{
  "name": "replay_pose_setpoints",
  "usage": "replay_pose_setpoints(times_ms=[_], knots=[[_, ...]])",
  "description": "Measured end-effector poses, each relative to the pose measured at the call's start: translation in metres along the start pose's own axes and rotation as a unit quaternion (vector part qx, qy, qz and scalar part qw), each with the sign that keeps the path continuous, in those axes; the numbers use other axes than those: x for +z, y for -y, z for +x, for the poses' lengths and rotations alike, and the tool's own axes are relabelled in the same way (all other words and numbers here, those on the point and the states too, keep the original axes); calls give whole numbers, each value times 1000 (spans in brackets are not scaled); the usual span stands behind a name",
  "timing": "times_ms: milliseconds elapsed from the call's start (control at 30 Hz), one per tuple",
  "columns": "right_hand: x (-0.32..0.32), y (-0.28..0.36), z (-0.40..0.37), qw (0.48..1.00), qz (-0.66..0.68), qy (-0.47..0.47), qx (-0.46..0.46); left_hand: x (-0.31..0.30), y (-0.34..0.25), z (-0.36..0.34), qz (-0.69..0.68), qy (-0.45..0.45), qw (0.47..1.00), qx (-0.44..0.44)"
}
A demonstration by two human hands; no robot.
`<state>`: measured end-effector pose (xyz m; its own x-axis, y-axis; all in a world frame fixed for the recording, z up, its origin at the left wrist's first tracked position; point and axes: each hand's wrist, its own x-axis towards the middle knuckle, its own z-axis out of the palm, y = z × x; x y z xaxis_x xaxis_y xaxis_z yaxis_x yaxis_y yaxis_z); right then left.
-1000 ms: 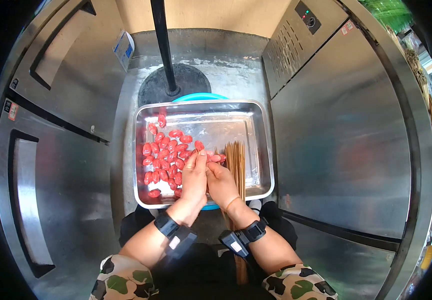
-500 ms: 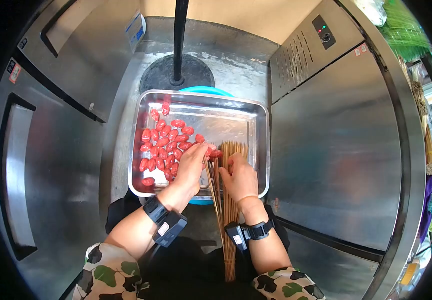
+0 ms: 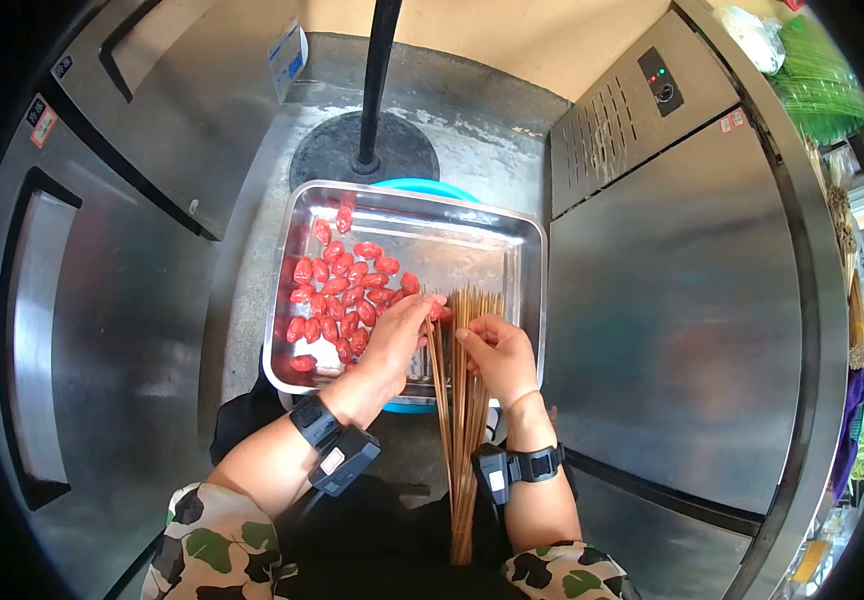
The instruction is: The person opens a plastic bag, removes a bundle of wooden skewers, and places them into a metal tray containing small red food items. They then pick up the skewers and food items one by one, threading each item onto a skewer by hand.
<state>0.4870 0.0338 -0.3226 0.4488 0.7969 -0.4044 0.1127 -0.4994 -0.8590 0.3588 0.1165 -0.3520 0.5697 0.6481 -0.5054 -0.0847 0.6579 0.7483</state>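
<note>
A steel tray holds many small, shiny red oval pieces, mostly spread over its left half. A thick bundle of thin wooden skewers leans over the tray's near rim, its tips inside and its lower end toward my lap. My left hand is closed at the tops of a few skewers left of the bundle, with red pieces at its fingertips. Against the bundle's upper right side, my right hand has thumb and forefinger pinched together on a skewer.
Under the tray shows the rim of a blue basin. Behind it stands a black pole on a round base. Steel cabinets flank me on the left and right. Green strands lie at upper right.
My right hand has drawn slightly back and right, its thumb and forefinger now pinched at the bundle. My left hand stays by its skewers. The whole view has shifted a little.
</note>
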Motion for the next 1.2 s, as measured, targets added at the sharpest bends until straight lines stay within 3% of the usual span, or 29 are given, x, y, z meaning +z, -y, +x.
replay_pose_setpoints(times_ms=[100,167,300,400,433,467,533,633,733,867,900,1033,1133,1167,1200], knots=[[-4,6,-5,977,199,72,21,6,-8,-3,12,18,1000,-2],[-1,16,-15,929,353,108,40,6,-3,0,17,31,999,-2],[9,18,-20,860,449,234,58,1,-7,4,7,109,993,-46],[18,2,-10,891,399,204,75,-4,-14,4,60,42,997,39],[20,-2,-9,928,330,155,72,-18,-8,13,254,-25,958,135],[22,-5,-8,934,318,147,68,-25,-7,12,368,-83,882,283],[23,-10,-7,946,291,132,60,-38,-30,-3,534,-24,804,259],[20,1,-13,948,286,111,85,-47,-44,-19,684,59,717,123],[18,-6,-13,958,265,79,77,-47,-30,-26,713,62,668,205],[17,-27,-5,989,142,27,12,-34,-14,-18,707,47,640,299],[15,-27,-5,995,98,17,-14,-30,-12,-17,724,51,628,280],[16,-10,-12,950,286,81,92,-24,-4,-9,760,30,588,275],[14,-13,-9,932,327,126,92,-25,-2,-5,766,19,584,267],[16,-11,-9,934,327,110,94,-26,0,-4,725,11,621,296],[17,-12,-8,928,342,113,90,-26,-6,-4,689,29,673,267]])
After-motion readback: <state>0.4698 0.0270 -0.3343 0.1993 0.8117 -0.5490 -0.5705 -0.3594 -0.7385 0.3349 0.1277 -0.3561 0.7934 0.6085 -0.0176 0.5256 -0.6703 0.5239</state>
